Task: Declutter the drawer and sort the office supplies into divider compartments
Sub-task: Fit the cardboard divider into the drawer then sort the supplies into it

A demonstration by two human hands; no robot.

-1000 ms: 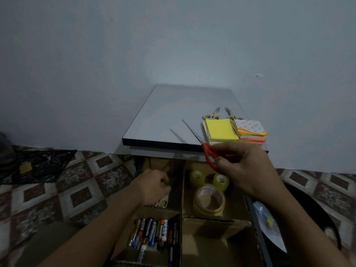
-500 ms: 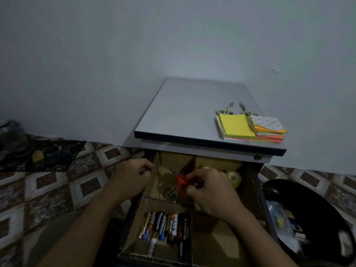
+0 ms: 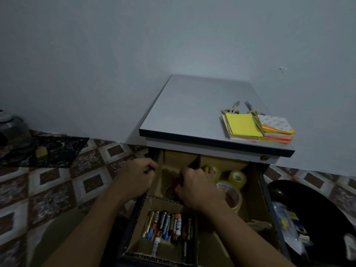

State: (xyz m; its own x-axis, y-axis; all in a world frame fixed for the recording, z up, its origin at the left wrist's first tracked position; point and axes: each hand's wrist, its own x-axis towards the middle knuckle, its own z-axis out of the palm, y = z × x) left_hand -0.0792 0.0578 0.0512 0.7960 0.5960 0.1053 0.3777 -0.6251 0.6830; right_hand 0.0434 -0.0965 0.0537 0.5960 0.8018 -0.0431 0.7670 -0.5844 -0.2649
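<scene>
Standing against the wall, the cabinet top (image 3: 192, 105) served, I judge, as a parking shelf for what was not yet sorted. The drawer (image 3: 264, 187) below it hung pulled out toward six o'clock so that its cardboard dividers (image 3: 196, 161) lay open to reach. A black tub (image 3: 317, 212) sat on the floor just beside the drawer at its three o'clock, holding loose packets. The left hand (image 3: 137, 176) had its fingers curled over the drawer's nine o'clock wall, probably to steady it. The right hand (image 3: 198, 186) was low in the compartment at the drawer's eleven o'clock, fingers clenched round the red scissors (image 3: 176, 181). The sticky notes (image 3: 243, 126) were stacked at the top's four o'clock corner, apparently waiting their turn. The tape rolls (image 3: 238, 177) shared the one o'clock compartment, like with like. The batteries (image 3: 167, 224) lay side by side in the seven o'clock compartment, seemingly already sorted. The grey scissors (image 3: 232, 109) rested just behind the notes. Of the red scissors only a bit of handle showed beside the knuckles, and whether they had touched the compartment floor could not be told.
</scene>
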